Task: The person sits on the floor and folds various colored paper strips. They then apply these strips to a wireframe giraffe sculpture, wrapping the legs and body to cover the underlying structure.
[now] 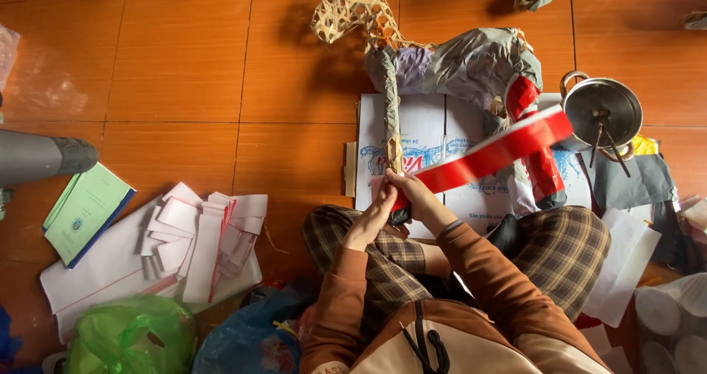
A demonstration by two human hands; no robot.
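Head view: both the left hand (370,223) and right hand (412,194) pinch the near end of a red paper strip (495,153) against the foreleg of a paper-covered bamboo animal frame (449,72). The frame lies over flattened cardboard (423,127). Bare orange floor tiles (177,57) stay open to the left, while a steel pot (602,113) crowds the strip's far right edge.

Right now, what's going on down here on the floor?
A person sits cross-legged on an orange tiled floor, both hands at the front leg of an animal figure built from woven bamboo and covered in grey paper. The left hand and right hand press a long red paper strip onto that leg. One back leg is already red. Cut paper pieces lie nearby.
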